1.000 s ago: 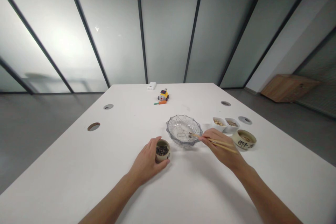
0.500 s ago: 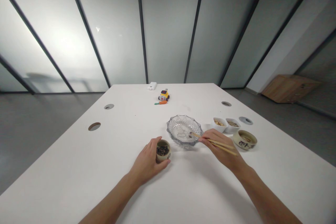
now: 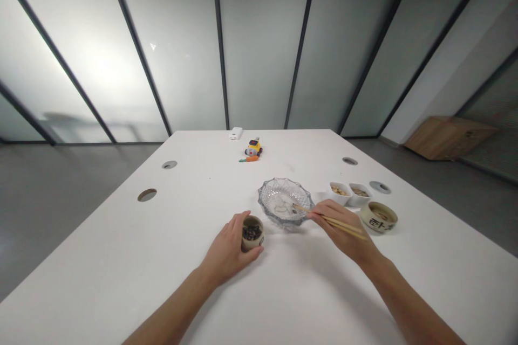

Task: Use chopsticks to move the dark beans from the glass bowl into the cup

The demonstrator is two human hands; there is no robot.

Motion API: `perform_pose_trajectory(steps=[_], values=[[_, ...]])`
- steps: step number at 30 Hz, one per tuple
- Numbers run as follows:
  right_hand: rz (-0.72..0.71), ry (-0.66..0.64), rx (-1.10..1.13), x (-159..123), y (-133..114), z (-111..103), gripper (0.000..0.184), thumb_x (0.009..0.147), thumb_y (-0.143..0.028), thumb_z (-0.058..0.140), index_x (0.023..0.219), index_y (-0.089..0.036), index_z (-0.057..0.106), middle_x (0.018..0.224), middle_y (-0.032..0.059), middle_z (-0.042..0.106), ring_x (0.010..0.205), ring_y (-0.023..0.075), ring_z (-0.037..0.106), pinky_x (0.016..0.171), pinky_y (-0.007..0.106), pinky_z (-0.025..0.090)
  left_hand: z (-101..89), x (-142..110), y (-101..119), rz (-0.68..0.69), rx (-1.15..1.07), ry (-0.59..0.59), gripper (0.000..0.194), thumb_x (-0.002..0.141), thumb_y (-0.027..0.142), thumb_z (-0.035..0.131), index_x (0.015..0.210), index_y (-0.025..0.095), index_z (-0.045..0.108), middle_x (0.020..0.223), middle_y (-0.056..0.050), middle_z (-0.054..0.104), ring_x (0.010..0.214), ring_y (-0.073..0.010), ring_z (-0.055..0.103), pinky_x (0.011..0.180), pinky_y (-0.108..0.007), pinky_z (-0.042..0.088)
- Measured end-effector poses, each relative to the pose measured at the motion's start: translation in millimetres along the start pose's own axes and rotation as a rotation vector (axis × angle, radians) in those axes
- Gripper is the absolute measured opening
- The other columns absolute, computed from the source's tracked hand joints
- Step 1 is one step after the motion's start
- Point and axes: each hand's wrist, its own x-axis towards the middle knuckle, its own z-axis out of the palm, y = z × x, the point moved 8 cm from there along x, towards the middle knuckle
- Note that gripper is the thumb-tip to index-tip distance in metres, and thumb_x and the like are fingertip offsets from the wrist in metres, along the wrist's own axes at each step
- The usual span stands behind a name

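My left hand (image 3: 226, 250) is wrapped round a small tan cup (image 3: 252, 232) filled with dark beans, which stands on the white table (image 3: 121, 259). My right hand (image 3: 343, 229) grips a pair of wooden chopsticks (image 3: 329, 220). Their tips reach into a clear cut-glass bowl (image 3: 284, 204) just right of the cup, where a small dark bit lies by the tips.
Two small white square dishes (image 3: 348, 192) with bits of food and a tan bowl with dark lettering (image 3: 377, 216) stand to the right. At the far end lie a yellow toy robot (image 3: 253, 147), an orange toy carrot (image 3: 248, 159) and a white box (image 3: 235, 133). Round cable holes dot the tabletop.
Both hands keep their holds and places. The whole view has shifted very slightly down and right; the chopstick tips stay in the glass bowl.
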Motion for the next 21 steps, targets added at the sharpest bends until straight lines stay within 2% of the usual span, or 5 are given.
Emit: perform_pose_trajectory(steps=[6,9,13,17,21], values=[[-0.021,0.079,0.004,0,-2,-6,0.022,0.103,-0.037,0.059,0.089,-0.025,0.072,0.092,0.0045,0.073,0.082,0.0191,0.07,0.076,0.031,0.056,-0.3,0,0,0.008,0.005,0.002,0.074,0.084,0.032,0.074,0.148,0.02,0.038,0.139,-0.016,0.059,0.124,-0.034,0.062,0.108,-0.053,0.05],[-0.039,0.191,-0.001,0,-8,-16,0.021,0.1,-0.037,0.063,0.087,-0.024,0.073,0.088,0.0042,0.074,0.079,0.0194,0.07,0.075,0.031,0.056,0.0,-1,-1,0.006,0.004,0.004,0.073,0.084,0.032,0.074,0.148,0.02,0.039,0.138,-0.016,0.06,0.123,-0.0339,0.063,0.107,-0.052,0.051],[0.048,0.371,0.126,-3,-16,-22,0.025,0.101,-0.037,0.061,0.083,-0.025,0.073,0.083,0.0037,0.074,0.079,0.0193,0.069,0.073,0.031,0.056,1.1,-1,-1,-0.004,0.014,-0.004,0.074,0.084,0.035,0.074,0.148,0.02,0.038,0.141,-0.017,0.058,0.126,-0.0354,0.062,0.108,-0.054,0.05],[0.078,0.326,0.316,-2,-32,-6,0.028,0.102,-0.04,0.06,0.082,-0.025,0.073,0.082,0.0034,0.073,0.078,0.0192,0.07,0.069,0.03,0.056,0.4,0,1,-0.005,0.017,0.001,0.074,0.084,0.035,0.074,0.148,0.019,0.038,0.141,-0.017,0.058,0.125,-0.0353,0.062,0.108,-0.055,0.05],[0.073,0.345,0.203,-2,-30,-14,0.029,0.1,-0.044,0.062,0.082,-0.025,0.073,0.083,0.0039,0.074,0.078,0.02,0.07,0.069,0.031,0.056,0.1,0,1,-0.002,0.014,0.006,0.074,0.084,0.035,0.074,0.147,0.019,0.039,0.139,-0.017,0.059,0.124,-0.0346,0.063,0.107,-0.053,0.051]])
